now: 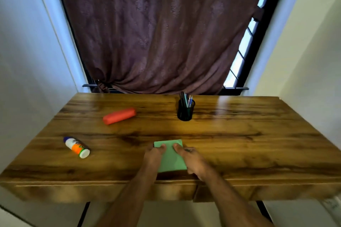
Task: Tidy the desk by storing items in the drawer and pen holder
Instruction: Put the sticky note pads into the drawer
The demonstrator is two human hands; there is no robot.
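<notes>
Forearms reach in from the bottom edge, and I have both hands on a green pad (170,159) lying near the front middle of the wooden desk (239,143). My left hand (154,155) grips its left edge with the thumb on top; my right hand (193,160) clamps the right edge the same way, so the pad is pinched between them. It looks like a flat, square-cornered block of paper, plain green, resting on the wood rather than lifted, though I cannot be sure of that.

I judge the step in hand to be picking up this pad for the drawer. Two drawer fronts (212,192) under the front lip appear closed, so the next move calls for freeing one hand to pull a drawer out while the other keeps the pad.

Further left lies a glue bottle (77,147) on its side, white and orange with a white cap. Beyond it sits a red-orange case (119,115), also lying flat. Farthest back stands the black pen holder (185,111), already holding several pens.
</notes>
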